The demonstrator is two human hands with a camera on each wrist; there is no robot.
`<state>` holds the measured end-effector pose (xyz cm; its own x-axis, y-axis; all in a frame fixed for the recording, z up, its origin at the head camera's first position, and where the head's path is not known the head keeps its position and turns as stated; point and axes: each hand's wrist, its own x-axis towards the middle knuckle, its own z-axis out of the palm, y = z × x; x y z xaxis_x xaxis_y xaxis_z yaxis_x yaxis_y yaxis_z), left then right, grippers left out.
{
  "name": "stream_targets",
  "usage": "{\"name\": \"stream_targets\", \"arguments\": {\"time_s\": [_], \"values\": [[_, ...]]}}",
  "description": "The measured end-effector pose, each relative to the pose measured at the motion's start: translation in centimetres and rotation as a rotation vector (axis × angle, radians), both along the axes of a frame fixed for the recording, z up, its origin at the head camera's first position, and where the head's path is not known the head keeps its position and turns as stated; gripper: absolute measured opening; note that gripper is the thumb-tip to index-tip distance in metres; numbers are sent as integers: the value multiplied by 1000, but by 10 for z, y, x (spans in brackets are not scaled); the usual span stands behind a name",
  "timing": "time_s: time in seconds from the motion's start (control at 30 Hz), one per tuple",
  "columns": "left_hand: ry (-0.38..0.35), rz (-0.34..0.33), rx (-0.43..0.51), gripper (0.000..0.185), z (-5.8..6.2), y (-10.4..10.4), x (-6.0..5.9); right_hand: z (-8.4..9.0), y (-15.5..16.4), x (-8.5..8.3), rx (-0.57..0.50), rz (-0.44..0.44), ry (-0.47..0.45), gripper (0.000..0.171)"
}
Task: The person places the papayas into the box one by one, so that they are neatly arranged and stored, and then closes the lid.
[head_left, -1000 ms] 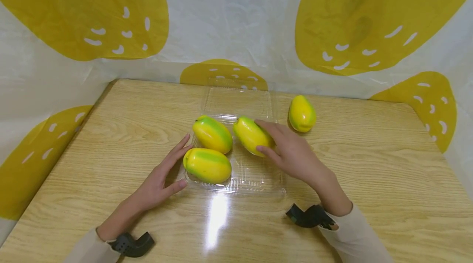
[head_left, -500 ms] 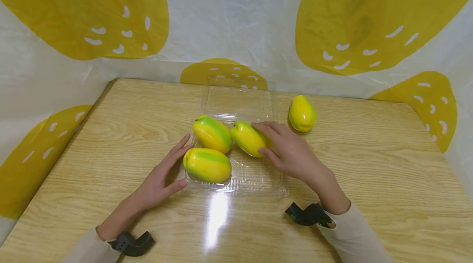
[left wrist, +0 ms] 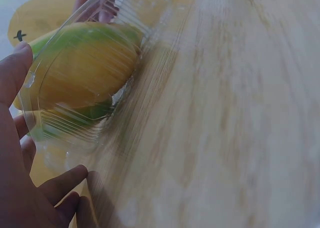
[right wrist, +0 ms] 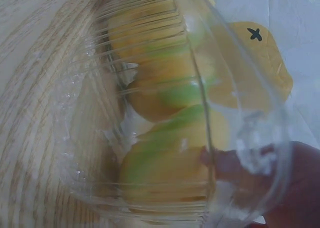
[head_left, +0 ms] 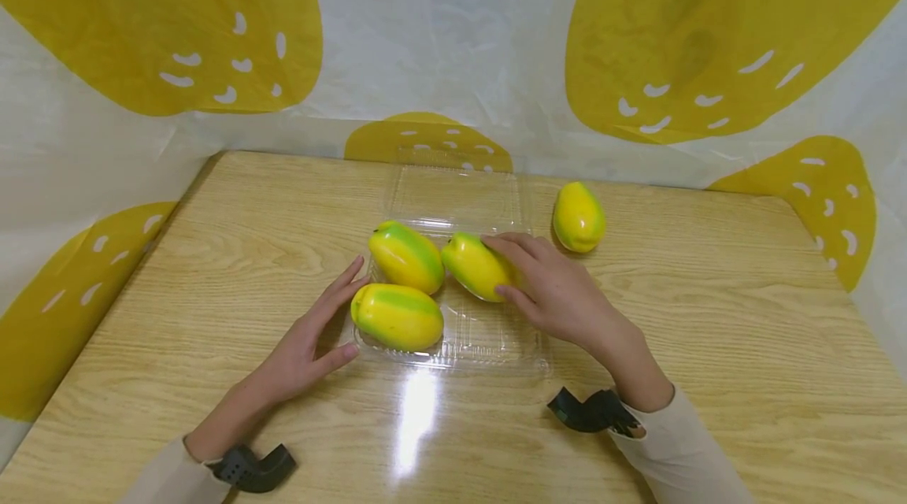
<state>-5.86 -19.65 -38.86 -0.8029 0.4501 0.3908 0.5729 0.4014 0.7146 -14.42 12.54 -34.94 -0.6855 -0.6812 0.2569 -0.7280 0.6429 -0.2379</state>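
Note:
My right hand [head_left: 563, 287] grips a yellow-green papaya [head_left: 473, 268] between thumb and fingers. That fruit sits inside the right half of a clear plastic clamshell box [head_left: 489, 339], its stem end close to the upper left papaya [head_left: 406, 256]. A third papaya [head_left: 397, 318] lies in the lower left of the box. My left hand [head_left: 305, 350] has its fingers spread along the box's left side; in the left wrist view a papaya [left wrist: 85, 68] shows through the clear wall beside the thumb. Through the box wall, the right wrist view shows the gripped papaya [right wrist: 165, 163].
Behind the box its clear lid [head_left: 460, 193] is folded back flat toward the curtain. Another papaya [head_left: 579, 218] stands on the wooden table [head_left: 708, 315] to the right of the lid. A white curtain with yellow fruit prints [head_left: 446, 39] surrounds the table's back and sides.
Over the last second my right hand has shifted the gripped papaya slightly left and toward me, nearer the upper left one. My left hand has stayed in place.

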Motion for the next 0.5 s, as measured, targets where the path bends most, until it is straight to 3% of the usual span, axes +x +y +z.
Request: {"name": "stream_targets", "arguments": {"time_s": [0.33, 0.5], "values": [[7, -10, 14, 67, 0, -1, 0, 10, 6, 0, -152, -49, -103, 56], [10, -15, 18, 65, 0, -1, 0, 10, 14, -7, -246, -62, -82, 54]]}}
